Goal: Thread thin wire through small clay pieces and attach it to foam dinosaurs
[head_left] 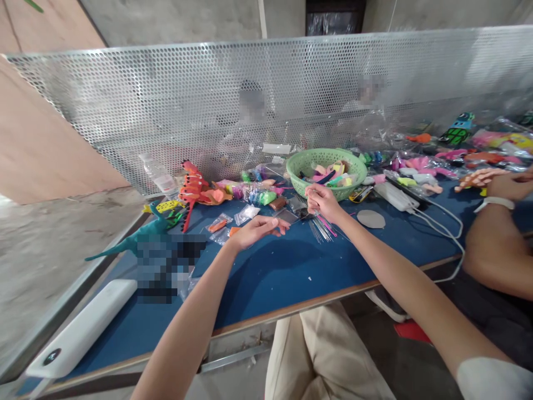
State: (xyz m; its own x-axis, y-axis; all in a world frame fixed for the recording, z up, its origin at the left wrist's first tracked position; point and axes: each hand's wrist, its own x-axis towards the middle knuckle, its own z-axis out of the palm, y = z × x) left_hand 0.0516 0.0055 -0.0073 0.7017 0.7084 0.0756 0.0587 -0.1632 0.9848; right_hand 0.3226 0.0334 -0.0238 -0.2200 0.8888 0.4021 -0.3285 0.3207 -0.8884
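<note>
My left hand (259,229) is held just above the blue table (287,283), thumb and fingers pressed together at the tips. Slightly higher and to its right, my right hand (322,203) is closed in a pinch. A very thin, faint line seems to run between the two hands; what either one grips is too fine to name. Below my right hand lie several thin metal needles (320,229) and a pink-handled tool (328,226). Small clear packets (246,214) with orange and white contents lie beside my left hand.
Behind my hands stands a green basket (297,169) of colourful pieces. Toys include a teal dinosaur (155,226) and an orange figure (194,186). A white power strip (395,197), grey oval (371,219), long white device (85,328), perforated metal screen (175,105) and co-worker's arm (491,239) surround them.
</note>
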